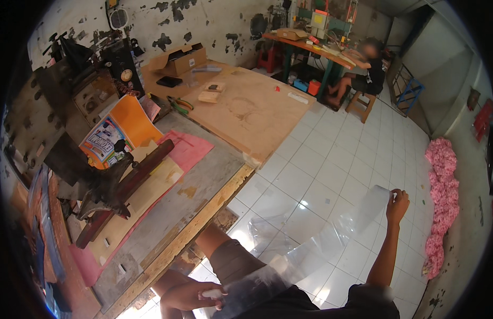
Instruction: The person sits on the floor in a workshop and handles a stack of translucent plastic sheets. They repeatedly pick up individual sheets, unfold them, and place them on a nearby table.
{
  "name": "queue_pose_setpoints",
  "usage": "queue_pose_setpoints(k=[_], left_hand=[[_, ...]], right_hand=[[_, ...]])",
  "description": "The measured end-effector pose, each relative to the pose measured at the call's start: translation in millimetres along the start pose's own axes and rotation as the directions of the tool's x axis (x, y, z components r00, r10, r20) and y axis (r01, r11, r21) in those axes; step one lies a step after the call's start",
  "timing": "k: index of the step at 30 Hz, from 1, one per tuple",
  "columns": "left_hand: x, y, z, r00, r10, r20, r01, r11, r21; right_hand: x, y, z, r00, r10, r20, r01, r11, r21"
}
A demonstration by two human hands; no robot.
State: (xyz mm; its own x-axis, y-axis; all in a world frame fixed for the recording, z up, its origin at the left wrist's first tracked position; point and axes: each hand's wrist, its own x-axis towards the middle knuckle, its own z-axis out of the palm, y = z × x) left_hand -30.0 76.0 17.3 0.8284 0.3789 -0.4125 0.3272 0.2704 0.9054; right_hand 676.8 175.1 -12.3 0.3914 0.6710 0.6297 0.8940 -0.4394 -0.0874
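Note:
A long strip of clear plastic film [331,236] stretches across my lap and out over the floor to the right. My left hand [189,295], low in the view, has its fingers closed around the near end, where a whitish bunched edge pokes out. Far out to the right, my arm extended, my right hand [398,206] pinches the other end, which is folded over and cloudy. Between the hands the film sags and catches the light. More loose clear plastic [265,234] lies on or hangs near the tiles beside my knee.
At left, a dark metal machine with a long dark-red bar [126,191] stands on a grey worktop [209,183] over pink sheeting. Beyond are a wooden board [273,119], pliers [181,104] and a cardboard box [185,59]. Another person [367,69] sits at a far bench. Pink bundles [440,207] line the right wall.

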Motion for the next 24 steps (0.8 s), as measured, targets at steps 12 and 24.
queue_pose_setpoints(k=[12,24], left_hand=[[-10.7,-0.6,-2.9,0.968,-0.242,-0.062,0.246,0.967,0.064],[6.5,10.8,-3.2,0.916,-0.04,-0.399,0.121,0.976,0.181]], right_hand=[[-49.5,35.1,90.2,0.968,0.089,0.235,-0.089,0.996,-0.01],[-244.1,164.8,95.4,0.649,0.551,0.525,-0.54,0.82,-0.193]])
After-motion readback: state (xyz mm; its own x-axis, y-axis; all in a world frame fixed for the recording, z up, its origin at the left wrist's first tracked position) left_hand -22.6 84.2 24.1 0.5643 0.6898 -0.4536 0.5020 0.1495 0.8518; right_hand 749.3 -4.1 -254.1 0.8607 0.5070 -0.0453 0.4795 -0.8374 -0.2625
